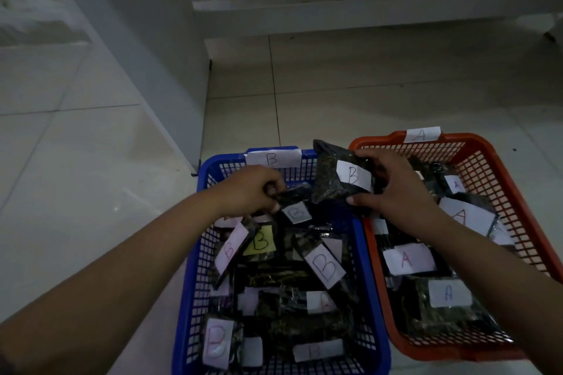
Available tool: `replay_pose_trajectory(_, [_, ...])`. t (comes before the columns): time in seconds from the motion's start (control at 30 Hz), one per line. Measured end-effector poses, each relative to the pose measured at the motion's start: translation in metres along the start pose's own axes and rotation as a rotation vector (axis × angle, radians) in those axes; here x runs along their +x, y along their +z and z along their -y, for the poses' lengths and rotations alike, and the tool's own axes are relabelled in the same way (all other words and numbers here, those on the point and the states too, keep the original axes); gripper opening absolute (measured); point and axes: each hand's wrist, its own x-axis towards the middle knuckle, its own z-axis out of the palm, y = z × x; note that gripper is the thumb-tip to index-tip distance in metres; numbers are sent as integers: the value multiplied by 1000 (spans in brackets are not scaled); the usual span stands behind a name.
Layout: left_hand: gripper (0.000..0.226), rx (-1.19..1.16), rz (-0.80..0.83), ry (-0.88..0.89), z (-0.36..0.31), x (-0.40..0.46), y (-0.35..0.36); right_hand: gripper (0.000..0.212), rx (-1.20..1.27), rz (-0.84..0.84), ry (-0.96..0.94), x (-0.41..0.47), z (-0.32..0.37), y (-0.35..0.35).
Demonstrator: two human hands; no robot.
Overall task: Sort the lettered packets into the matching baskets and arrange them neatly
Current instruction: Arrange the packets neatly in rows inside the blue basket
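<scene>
blue basket (195, 298), labelled b, nearest; left hand (254, 189) pinches a b packet (294, 201) inside it. right hand (393, 189) grips another b-labelled packet (341, 179) between blue and orange basket (518, 192).

Blue basket (195, 298) rim tag (273, 158): "B", dark ink on white paper.
Orange basket (515, 192) rim tag (422, 134): "A", faint on white paper.
Raised packet (341, 179) in the right hand (393, 192): white label, "B".
Packet (292, 195) pinched by the left hand (253, 192): white label, "B".
Packets in the blue basket: yellow label (260, 241) "B"; tilted white label (325, 265) "B"; pink-inked "B" (229, 248); red "B" (217, 341) at the near left; a blurred "B" (316, 350); one label (323, 301) reads "A".
Packets in the orange basket: "A" in blue (456, 184), "A" in red (461, 216), "A" in red (406, 259), "A" in blue (448, 292).
</scene>
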Motion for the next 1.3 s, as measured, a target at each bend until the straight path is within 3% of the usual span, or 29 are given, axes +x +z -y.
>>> replay_pose_trajectory(0.13, [32, -94, 1, 15, 8, -38, 2, 75, -47, -10, -38, 5, 15, 17])
replay_pose_trajectory(0.23, [25, -136, -72, 62, 11, -52, 15, 73, -60, -57, -28, 13, 18, 30])
replay_pose_trajectory(0.37, [17, -187, -190, 23, 16, -56, 1, 73, -180, 8, -40, 21, 19, 42])
replay_pose_trajectory(0.53, [16, -233, -85, -34, 23, -56, -15, 60, -336, 175, -157, 24, 24, 56])
replay_pose_trajectory(0.73, [16, -272, -41, -78, 27, -47, -12, 36, -755, 214, -291, 37, 9, 75])
replay_pose_trajectory(0.9, [21, -378, -35, -135, 35, -43, -15, 42, -922, 287, -315, 39, 1, 87])
replay_pose_trajectory(1.0, [24, -442, -71, -155, 40, -41, -16, 41, -716, 278, -305, 39, 1, 80])
replay_pose_trajectory(1.1, [28, -507, -85, -133, 41, -36, -17, 30, -90, 210, -52, 33, 22, 60])
replay_pose_trajectory(1.2, [31, -506, -104, -58, 28, -26, -19, 28, 327, 210, 169, 22, 47, 35])
replay_pose_trajectory(1.3, [38, -455, -162, 1, 13, -12, -17, 20, 326, 295, 207, 12, 58, 16])
